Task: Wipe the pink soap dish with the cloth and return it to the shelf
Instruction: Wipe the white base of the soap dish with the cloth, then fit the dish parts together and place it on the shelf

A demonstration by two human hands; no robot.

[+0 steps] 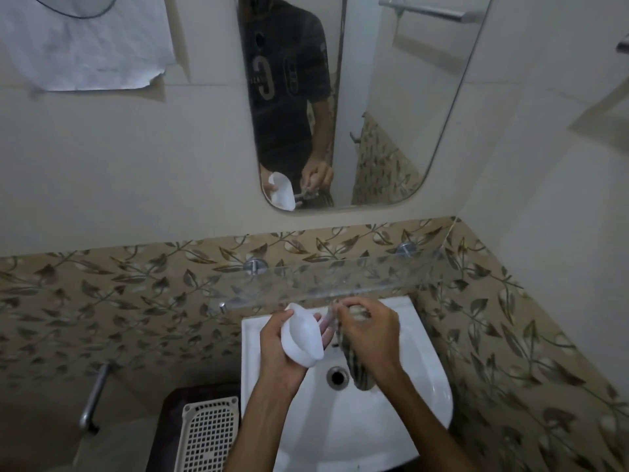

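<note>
My left hand [277,349] holds the pale pink soap dish [301,335] over the white sink [418,386], tilted on its side with its underside toward me. My right hand [371,330] grips a striped dark cloth [357,366] that hangs down toward the drain [337,377]. The cloth is just right of the dish, and I cannot tell whether they touch. The glass shelf [340,279] runs along the wall right above both hands, with nothing visible on it.
A mirror [391,97] above the shelf reflects the person and both hands. A white perforated tray [209,434] sits on a dark stool left of the sink. A metal pipe handle [95,396] sticks out at the lower left. Floral tiles line the walls.
</note>
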